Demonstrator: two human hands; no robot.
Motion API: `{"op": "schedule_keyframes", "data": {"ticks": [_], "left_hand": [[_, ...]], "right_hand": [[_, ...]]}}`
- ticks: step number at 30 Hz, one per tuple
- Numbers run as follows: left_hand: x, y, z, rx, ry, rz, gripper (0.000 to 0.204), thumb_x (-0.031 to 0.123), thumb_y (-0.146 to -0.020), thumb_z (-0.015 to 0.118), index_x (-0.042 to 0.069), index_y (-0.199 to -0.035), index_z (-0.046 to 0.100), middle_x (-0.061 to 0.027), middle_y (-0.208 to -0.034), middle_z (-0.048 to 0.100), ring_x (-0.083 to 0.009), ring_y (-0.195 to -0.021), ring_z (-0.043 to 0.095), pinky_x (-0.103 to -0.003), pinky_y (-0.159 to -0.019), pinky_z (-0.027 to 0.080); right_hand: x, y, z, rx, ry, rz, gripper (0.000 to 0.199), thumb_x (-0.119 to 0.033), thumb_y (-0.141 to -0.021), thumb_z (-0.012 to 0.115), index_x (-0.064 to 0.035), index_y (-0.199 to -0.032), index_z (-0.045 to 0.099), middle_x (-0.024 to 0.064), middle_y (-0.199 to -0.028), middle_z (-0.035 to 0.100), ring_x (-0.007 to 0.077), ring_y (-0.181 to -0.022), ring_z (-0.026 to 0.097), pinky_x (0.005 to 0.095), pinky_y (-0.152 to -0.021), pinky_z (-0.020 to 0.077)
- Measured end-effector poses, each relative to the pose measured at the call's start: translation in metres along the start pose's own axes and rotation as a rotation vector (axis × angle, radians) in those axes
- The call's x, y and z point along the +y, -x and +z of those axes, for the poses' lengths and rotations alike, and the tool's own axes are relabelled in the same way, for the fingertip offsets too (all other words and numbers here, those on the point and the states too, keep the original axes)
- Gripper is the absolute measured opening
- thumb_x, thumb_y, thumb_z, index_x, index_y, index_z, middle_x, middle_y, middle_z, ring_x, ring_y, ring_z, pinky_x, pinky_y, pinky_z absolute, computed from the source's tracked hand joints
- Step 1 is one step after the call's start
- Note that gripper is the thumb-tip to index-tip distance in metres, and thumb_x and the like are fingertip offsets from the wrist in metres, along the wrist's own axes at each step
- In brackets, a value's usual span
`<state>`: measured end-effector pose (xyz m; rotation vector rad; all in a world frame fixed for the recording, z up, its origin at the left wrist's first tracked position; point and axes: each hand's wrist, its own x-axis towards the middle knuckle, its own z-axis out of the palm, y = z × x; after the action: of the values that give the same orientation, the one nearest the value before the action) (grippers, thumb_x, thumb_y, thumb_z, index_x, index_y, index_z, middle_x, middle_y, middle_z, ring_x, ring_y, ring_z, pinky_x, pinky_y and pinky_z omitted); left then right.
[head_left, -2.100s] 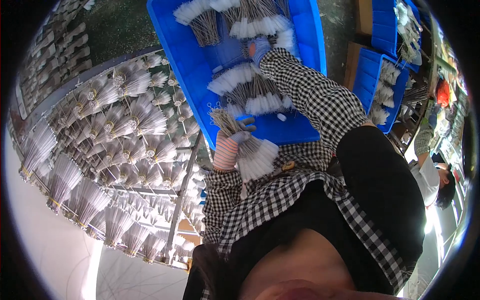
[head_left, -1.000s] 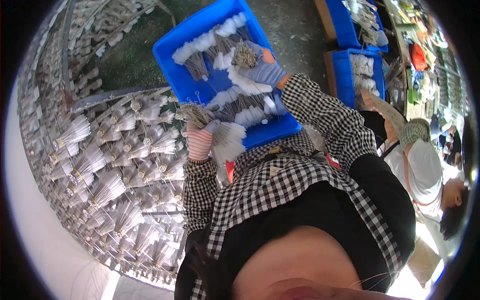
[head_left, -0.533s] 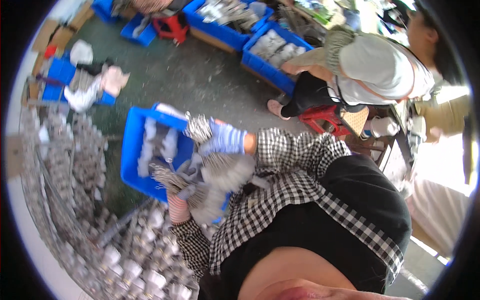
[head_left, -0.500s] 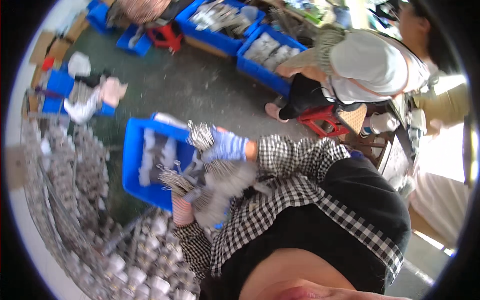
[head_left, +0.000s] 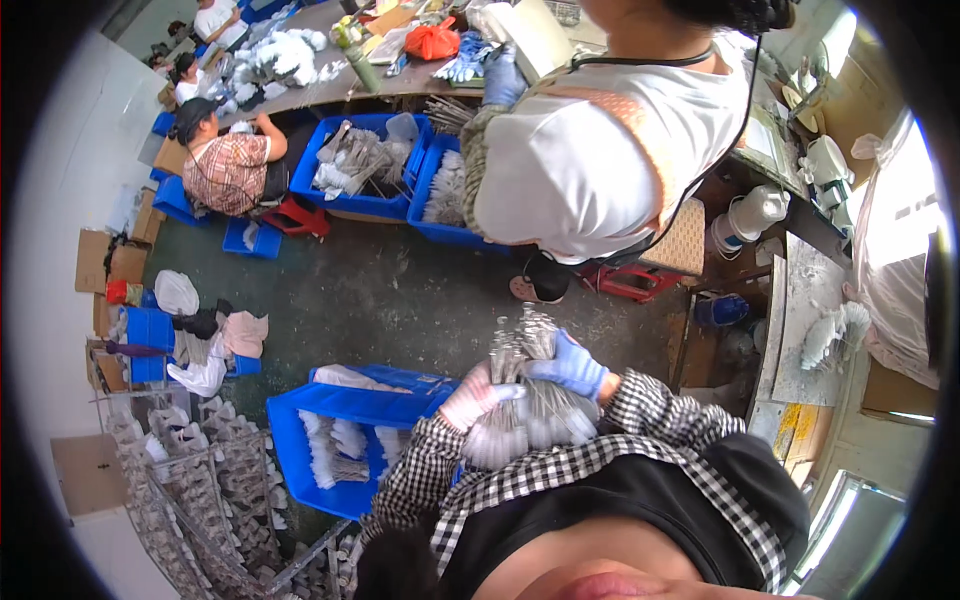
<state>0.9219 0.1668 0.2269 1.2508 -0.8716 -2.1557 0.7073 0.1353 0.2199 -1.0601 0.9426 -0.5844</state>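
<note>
Head view: my left hand (head_left: 472,398), in a pale pink glove, has its fingers curled snugly round the left bundle (head_left: 507,350), thumb laid across the wire stems. My right hand (head_left: 572,368), in a blue glove, is wrapped the same way round the right bundle (head_left: 538,328). Both are bunches of brushes, held side by side before my chest, wire ends pointing away from me and white ends toward my checked apron (head_left: 560,460). Those white ends are blurred, and I can't tell where one bunch stops and the other begins.

Just left of my hands, partly behind my left sleeve (head_left: 412,470), is a blue crate (head_left: 345,500) with more white-ended brushes lying in it. Left of that, a rack (head_left: 215,480) carries rows of them.

Beyond my hands, across the dark floor (head_left: 400,290), a co-worker in a white shirt (head_left: 560,150) is by a red stool (head_left: 640,283), a blue-gloved hand (head_left: 505,78) at the long table (head_left: 325,97). On the table are a red bag (head_left: 432,40), a green bottle (head_left: 362,70) and a white heap (head_left: 280,58). Two filled blue bins stand beside it, and farther left sits a person in a checked shirt (head_left: 228,165).
</note>
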Motion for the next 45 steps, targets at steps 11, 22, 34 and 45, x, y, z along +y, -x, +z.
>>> {"op": "schedule_keyframes", "data": {"ticks": [11,22,34,45], "left_hand": [[-0.026,-0.161,0.115,-0.639,-0.725,0.275,0.079,0.025,-0.081,0.081,0.004,-0.145,0.039,-0.0134,-0.145,0.048,-0.0246,-0.13,0.05,-0.041,-0.114,0.035],[0.035,-0.16,0.255,-1.135,-0.851,0.13,0.123,0.009,-0.065,0.077,0.011,-0.158,-0.004,-0.0201,-0.137,0.055,-0.0317,-0.126,0.056,-0.036,-0.107,0.044],[0.1,-0.199,0.398,-1.284,-1.499,0.503,0.097,0.045,-0.078,0.075,0.007,-0.155,0.029,-0.0208,-0.127,0.064,-0.0359,-0.118,0.061,-0.043,-0.099,0.048],[0.109,-0.24,0.445,-1.092,-1.284,0.548,0.078,0.042,-0.08,0.074,0.011,-0.146,0.046,-0.0174,-0.131,0.062,-0.0333,-0.123,0.058,-0.041,-0.103,0.047]], "right_hand": [[-0.013,0.101,-0.035,0.921,-0.355,-0.1,0.082,-0.017,-0.066,0.093,-0.0024,-0.134,0.05,0.0084,-0.122,0.062,0.0198,-0.113,0.059,0.035,-0.099,0.0485],[-0.007,0.191,-0.049,1.444,-0.358,-0.315,0.065,-0.001,-0.077,0.077,-0.0047,-0.134,0.049,0.0065,-0.113,0.063,0.0178,-0.104,0.061,0.0327,-0.093,0.0511],[0.003,0.298,-0.181,1.576,-0.604,-0.493,0.036,-0.014,-0.09,0.068,-0.0027,-0.123,0.058,0.0105,-0.112,0.066,0.0222,-0.098,0.065,0.0377,-0.086,0.055],[-0.015,0.368,-0.309,1.617,-0.41,-0.347,0.042,-0.024,-0.086,0.072,0.0009,-0.12,0.066,0.0117,-0.114,0.068,0.0224,-0.096,0.066,0.0366,-0.086,0.0553]]}}
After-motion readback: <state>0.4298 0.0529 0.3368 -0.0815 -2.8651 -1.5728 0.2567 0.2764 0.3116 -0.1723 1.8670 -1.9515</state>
